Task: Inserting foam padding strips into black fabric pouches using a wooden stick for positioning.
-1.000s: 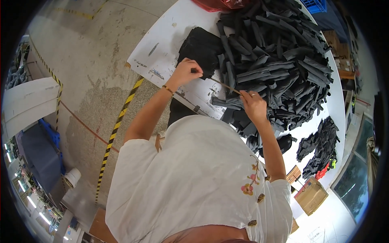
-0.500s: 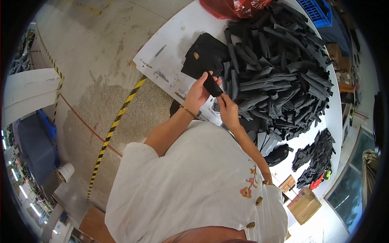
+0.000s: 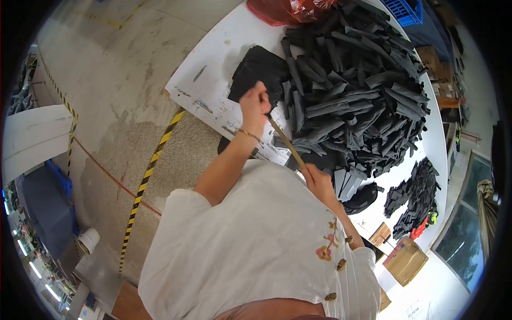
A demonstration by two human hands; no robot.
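Between my two hands runs a straight, narrow tan strip (image 3: 288, 141); I cannot tell whether it is stiff or pulled taut. My left hand (image 3: 254, 105) is closed around its far end, where a small dark bit shows below the fingers. The lower end sits in the closed fingers of my right hand (image 3: 319, 181), nearer my body. Just beyond my left hand lies a flat stack of black pieces (image 3: 258, 66) on the white table (image 3: 205, 50). A large heap of black, curled fabric-like pieces (image 3: 362, 96) spreads to the right.
A red plastic bag (image 3: 288, 10) rests at the table's far edge, near a blue crate (image 3: 405, 12). A smaller black pile (image 3: 413, 200) lies at the right, close to a cardboard box (image 3: 405, 261). Yellow-and-black tape (image 3: 144, 181) marks the floor at left.
My right hand has moved down toward my body, away from the left, and the tan strip now spans the gap. The black piece in my left hand is now mostly hidden.
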